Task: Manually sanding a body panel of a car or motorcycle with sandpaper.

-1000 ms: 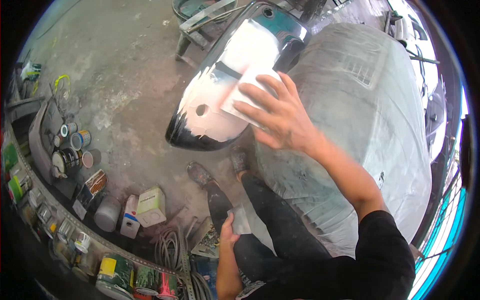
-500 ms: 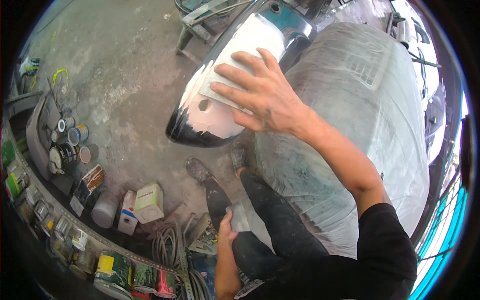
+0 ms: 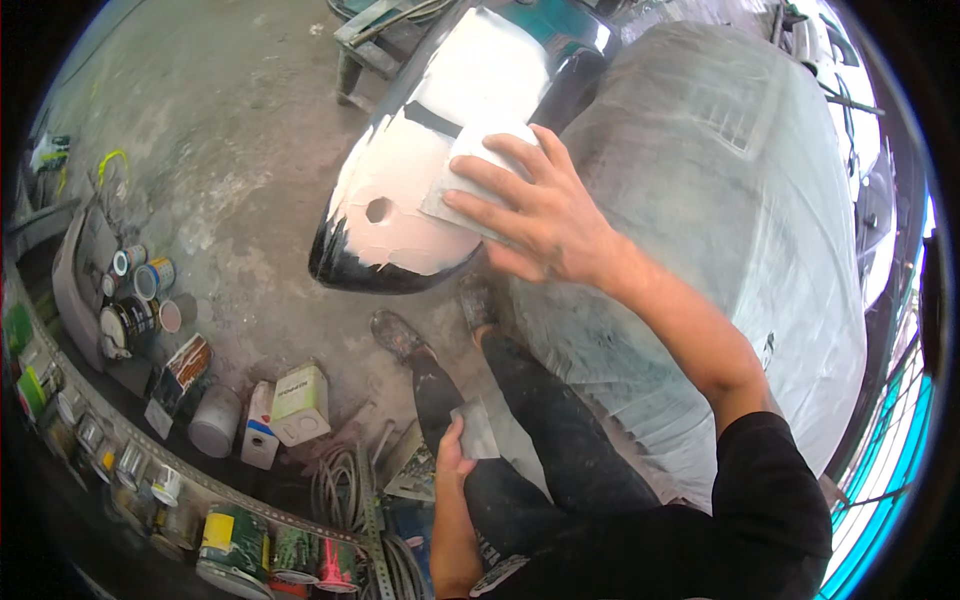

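My right hand (image 3: 540, 215) lies flat, fingers spread, pressing a white sheet of sandpaper (image 3: 452, 178) onto a car body panel (image 3: 400, 215) that is coated in whitish filler with a black lower edge and a small round hole. My left hand (image 3: 452, 452) hangs low beside my left thigh and pinches a small grey square piece (image 3: 476, 432), likely a spreader or sanding pad. The panel sticks out from a car wrapped in a translucent plastic cover (image 3: 700, 230).
Paint cans (image 3: 135, 285), a white square tin (image 3: 298, 402), a grey can (image 3: 215, 420) and hoses (image 3: 340, 485) sit on the concrete floor at the left. A metal shelf rail with more cans (image 3: 235, 540) runs along the lower left. A metal stand (image 3: 370, 40) is at the top.
My right hand has slid the sandpaper down and left along the panel, then back a little toward the panel's middle. My left hand has stayed by my thigh.
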A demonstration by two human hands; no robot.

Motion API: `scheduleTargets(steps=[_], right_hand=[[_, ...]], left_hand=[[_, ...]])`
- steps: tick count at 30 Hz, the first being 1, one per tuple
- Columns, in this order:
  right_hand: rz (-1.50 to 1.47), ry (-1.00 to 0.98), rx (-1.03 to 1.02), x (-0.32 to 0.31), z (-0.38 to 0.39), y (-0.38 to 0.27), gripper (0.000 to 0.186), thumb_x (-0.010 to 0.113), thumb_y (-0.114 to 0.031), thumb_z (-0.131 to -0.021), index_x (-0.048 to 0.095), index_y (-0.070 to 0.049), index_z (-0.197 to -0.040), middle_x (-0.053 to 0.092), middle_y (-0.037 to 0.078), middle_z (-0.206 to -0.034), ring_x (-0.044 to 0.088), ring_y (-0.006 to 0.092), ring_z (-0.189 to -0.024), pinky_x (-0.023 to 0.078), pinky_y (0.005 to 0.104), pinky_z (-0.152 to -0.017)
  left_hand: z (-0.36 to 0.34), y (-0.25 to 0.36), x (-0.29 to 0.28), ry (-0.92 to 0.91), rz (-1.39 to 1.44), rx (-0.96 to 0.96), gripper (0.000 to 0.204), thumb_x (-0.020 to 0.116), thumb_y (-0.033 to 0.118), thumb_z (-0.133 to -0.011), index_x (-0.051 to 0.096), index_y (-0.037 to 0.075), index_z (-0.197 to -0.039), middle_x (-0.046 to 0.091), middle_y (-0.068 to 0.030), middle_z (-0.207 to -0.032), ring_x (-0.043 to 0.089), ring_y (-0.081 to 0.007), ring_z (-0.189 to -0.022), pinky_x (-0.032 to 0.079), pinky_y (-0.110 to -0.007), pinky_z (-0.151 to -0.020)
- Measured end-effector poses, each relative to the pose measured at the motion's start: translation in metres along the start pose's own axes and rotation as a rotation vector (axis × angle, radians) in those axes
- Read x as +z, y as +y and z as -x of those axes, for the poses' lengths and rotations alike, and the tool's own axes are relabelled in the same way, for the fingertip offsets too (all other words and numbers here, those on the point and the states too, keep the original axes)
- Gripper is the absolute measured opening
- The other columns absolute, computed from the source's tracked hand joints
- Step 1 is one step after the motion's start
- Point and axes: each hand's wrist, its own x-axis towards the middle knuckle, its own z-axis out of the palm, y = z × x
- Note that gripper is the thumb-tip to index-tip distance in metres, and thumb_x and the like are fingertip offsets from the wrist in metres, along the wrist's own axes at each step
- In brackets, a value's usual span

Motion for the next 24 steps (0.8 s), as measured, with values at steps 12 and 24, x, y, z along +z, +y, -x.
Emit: scheduleTargets(steps=[12, 24], right_hand=[[-0.074, 0.154, 0.025, 0.052, 0.063, 0.011, 0.078, 0.084, -0.023, -0.060, 0.066, -0.020, -0.136, 0.052, 0.008, -0.152, 0.048, 0.0399, -0.135, 0.036, 0.0685, -0.108], [-0.124, 0.158, 0.069, 0.097, 0.114, 0.019, 0.077, 0.084, -0.021, -0.062, 0.066, -0.020, -0.137, 0.053, 0.009, -0.151, 0.048, 0.0409, -0.135, 0.036, 0.0673, -0.109]], left_hand=[[0.000, -0.005, -0.005, 0.006, -0.010, 0.000, 0.041, 0.065, 0.035, -0.103, 0.064, 0.004, -0.131, 0.072, -0.0111, -0.123, 0.069, -0.0293, -0.113, 0.053, -0.047, -0.102], [-0.004, -0.012, -0.008, -0.024, -0.030, -0.010, 0.046, 0.062, 0.039, -0.104, 0.062, 0.003, -0.133, 0.073, -0.0134, -0.119, 0.070, -0.0294, -0.109, 0.054, -0.045, -0.100]])
